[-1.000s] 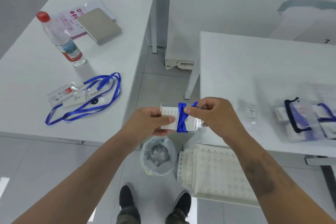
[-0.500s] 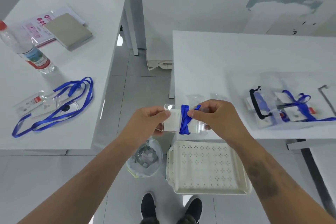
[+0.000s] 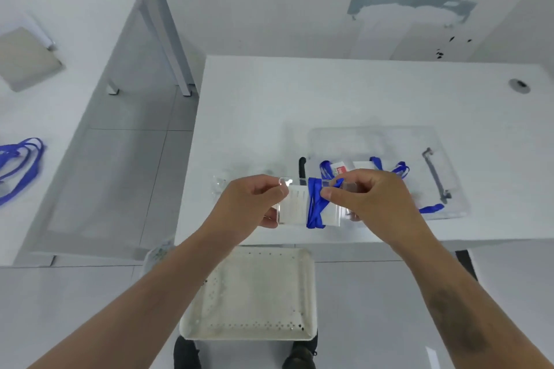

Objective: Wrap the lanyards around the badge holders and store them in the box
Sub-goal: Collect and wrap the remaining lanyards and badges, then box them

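Left hand (image 3: 250, 204): pinches left edge of badge holder (image 3: 295, 205) | Right hand (image 3: 371, 201): pinches blue lanyard (image 3: 314, 207) wound around holder | Position: held over white table (image 3: 269, 117), beside clear box (image 3: 389, 141)

Bright, even overhead light, soft shadows, motion blur, wide-angle bending at edges.

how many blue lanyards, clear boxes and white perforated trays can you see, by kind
blue lanyards: 4, one on the held badge holder, two in the box, one on the left table
clear box: 1
white perforated tray: 1
total: 6
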### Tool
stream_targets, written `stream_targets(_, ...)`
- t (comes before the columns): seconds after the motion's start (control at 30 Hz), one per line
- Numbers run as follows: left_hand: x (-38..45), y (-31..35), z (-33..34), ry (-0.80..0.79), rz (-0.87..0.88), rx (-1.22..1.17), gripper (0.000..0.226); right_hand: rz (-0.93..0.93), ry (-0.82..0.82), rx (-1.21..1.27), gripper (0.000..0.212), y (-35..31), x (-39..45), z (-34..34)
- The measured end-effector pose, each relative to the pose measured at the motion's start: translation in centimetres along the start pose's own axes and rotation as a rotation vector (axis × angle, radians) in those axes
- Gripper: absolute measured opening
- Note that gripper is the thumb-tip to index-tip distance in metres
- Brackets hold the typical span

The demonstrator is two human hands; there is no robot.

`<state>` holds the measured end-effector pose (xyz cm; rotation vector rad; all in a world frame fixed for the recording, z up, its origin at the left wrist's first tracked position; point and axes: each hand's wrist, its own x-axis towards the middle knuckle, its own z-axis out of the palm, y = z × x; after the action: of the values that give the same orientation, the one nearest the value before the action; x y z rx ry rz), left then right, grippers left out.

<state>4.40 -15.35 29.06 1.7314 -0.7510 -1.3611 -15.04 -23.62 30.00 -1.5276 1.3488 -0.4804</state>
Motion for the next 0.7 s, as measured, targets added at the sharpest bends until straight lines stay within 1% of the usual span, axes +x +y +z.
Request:
stream_targets(0.1,0.8,1.5,3.8,0.022,0.012,-0.007,0.013,-0.002,-0.016,-0.025,0.016,1.0,1.4,-4.0)
stream_targets(0.2,1.6,2.7,7.0,0.034,0.022,-0.030,0.013,0.002,-0.020,-0.045,0.011,2.2,2.8,-7.1)
stream_targets(0.27,2.4,3.4,8.7,0.038,0.027,-0.006,0.017,-0.003,-0.012,-0.066,0.013,2.8,3.6,-8.6)
stream_targets(0.33,3.3,3.9,9.8,0.039,0.031,0.072,0.021,0.009,-0.012,-0.114,0.017,3.4,4.6,-9.5)
stream_targets(0.43,4.9,4.6,11.2,0.029,0.072,0.326,0.031,0.052,-0.036,-0.149,0.025,4.7,6.4,-10.4)
stream_targets(0.57,7.3,5.5,12.7,0.042,0.136,0.743,0.027,0.105,-0.105,-0.260,0.027,6.3,8.8,-10.6)
stream_targets(0.67,9.1,4.9,13.3,0.047,0.089,0.956,0.019,0.127,-0.189,-0.337,0.025,7.1,10.1,-9.9)
stream_targets(0.7,9.5,4.7,13.5,0.052,0.069,1.023,0.021,0.127,-0.211,-0.374,0.023,7.4,10.6,-9.5)
